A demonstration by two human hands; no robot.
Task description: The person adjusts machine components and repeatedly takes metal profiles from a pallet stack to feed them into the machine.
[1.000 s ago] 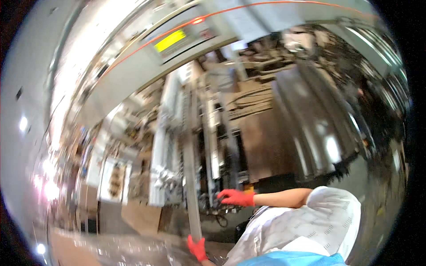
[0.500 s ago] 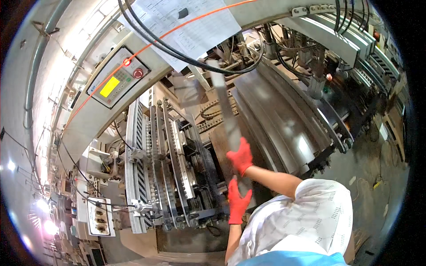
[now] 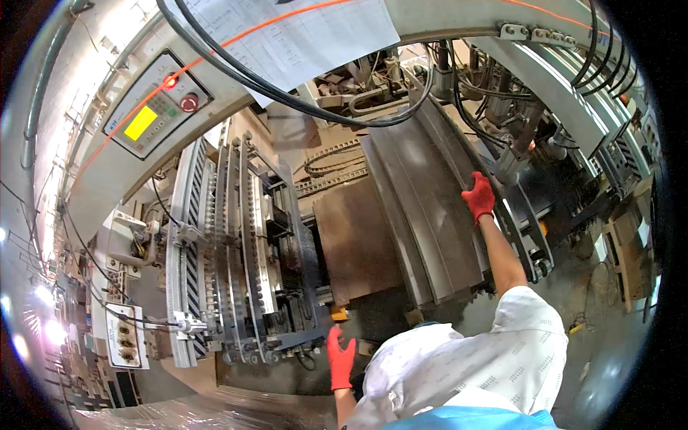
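Observation:
My right hand (image 3: pixel 479 198), in a red glove, reaches over the right side of several long dark brown panels (image 3: pixel 437 208). Its fingers look apart and nothing shows in its grip; whether it touches the panel beneath, I cannot tell. My left hand (image 3: pixel 340 360), gloved in red too, hovers at the near end of the machine with thumb and fingers spread, holding nothing. A flat brown board (image 3: pixel 355 244) lies just left of the long panels. Those panels lie side by side, partly overlapping, their length running away from me.
Left of the board stands a machine section with rails and rollers (image 3: pixel 247 236). A beam overhead carries a control panel (image 3: pixel 158 104) with a yellow screen and red button. Black cables (image 3: pixel 344 118) and paper sheets (image 3: pixel 322 43) hang above. A dark belt-edged rail (image 3: pixel 527 229) borders the right.
The long narrow strip that my hands held upright over the board is out of them. My right hand has moved right over the panels; my left has drawn left and nearer.

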